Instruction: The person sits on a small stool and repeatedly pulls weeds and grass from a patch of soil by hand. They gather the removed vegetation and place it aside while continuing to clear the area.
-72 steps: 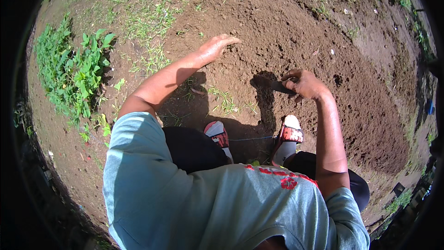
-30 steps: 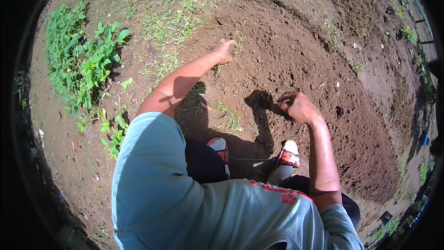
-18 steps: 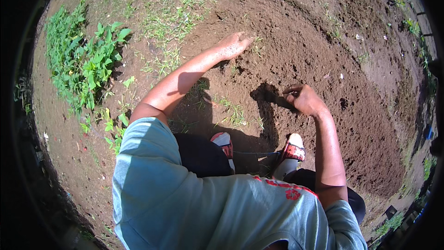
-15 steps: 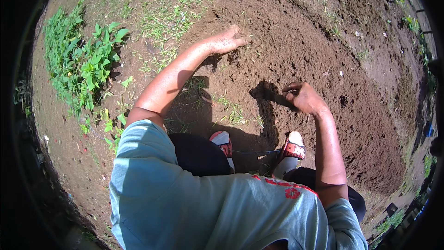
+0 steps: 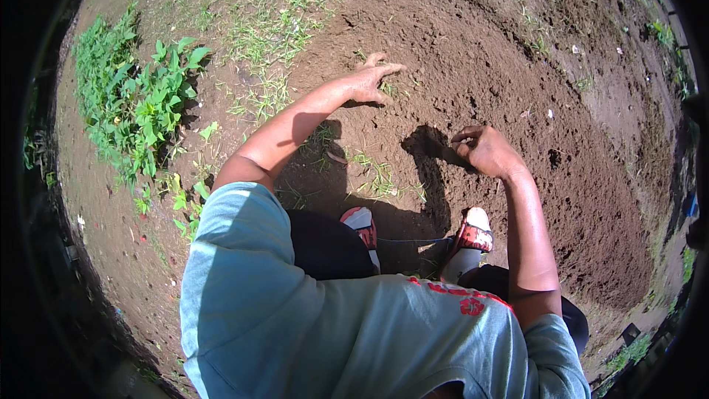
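My left hand point(image 5: 371, 81) reaches over the dug soil point(image 5: 443, 52) at its left edge, fingers spread apart. A small green grass tuft point(image 5: 388, 89) shows beside its fingertips, and I see nothing gripped there. To the right and nearer, my right hand point(image 5: 488, 152) hovers just above or touches the soil with its fingers curled together. Whatever they may hold is hidden or too small to name. The hand's dark shadow falls on the ground to its left.
Leafy green plants point(image 5: 144, 103) grow on the left. Grass point(image 5: 266, 37) covers a patch beyond my left arm, and loose cut blades point(image 5: 378, 177) lie in front of my feet. My feet wear red-and-white sandals point(image 5: 475, 233). A thin blue string point(image 5: 413, 240) lies between them.
My left hand has opened, its fingers going from bunched on the soil to spread, and has shifted slightly toward me. My right hand stays curled in nearly the same place.
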Available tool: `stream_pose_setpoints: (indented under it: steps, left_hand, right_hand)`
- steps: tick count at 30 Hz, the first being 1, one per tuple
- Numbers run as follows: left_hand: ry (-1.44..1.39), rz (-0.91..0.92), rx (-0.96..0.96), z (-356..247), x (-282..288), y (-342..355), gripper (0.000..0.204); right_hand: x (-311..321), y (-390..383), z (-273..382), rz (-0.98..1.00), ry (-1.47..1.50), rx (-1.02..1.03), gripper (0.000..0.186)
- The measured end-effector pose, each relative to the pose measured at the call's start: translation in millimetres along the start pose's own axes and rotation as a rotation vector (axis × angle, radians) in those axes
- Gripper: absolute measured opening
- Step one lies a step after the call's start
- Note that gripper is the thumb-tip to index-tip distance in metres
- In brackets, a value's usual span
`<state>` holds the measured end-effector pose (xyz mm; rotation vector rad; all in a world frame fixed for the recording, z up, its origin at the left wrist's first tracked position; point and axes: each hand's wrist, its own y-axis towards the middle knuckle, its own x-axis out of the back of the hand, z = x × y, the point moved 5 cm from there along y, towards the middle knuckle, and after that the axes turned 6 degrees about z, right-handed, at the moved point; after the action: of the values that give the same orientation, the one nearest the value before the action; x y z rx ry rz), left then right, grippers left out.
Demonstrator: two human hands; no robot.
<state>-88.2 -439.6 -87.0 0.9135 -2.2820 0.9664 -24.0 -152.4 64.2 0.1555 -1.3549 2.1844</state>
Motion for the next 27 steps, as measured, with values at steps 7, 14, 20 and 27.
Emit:
stream_pose_setpoints:
  steps: [7,14,20,27]
  left_hand:
    - [-0.251,-0.221,0.151,32.3,22.8,-24.1,0.066]
    - [-0.306,-0.378,0.195,19.2,99.1,-50.9,0.065]
    - [-0.397,-0.640,0.316,34.1,128.2,-52.1,0.041]
    - [0.122,0.089,0.407,91.8,71.6,-38.6,0.084]
  right_hand:
    - [-0.7,-4.4,-0.2,-0.020,0.005,-0.022,0.035]
    - [1.8,2.8,-9.8,0.018,0.005,-0.077,0.046]
    - [0.5,0.8,-10.1,-0.011,0.003,-0.081,0.051]
    - [3.9,2.2,-13.8,0.004,0.018,-0.110,0.051]
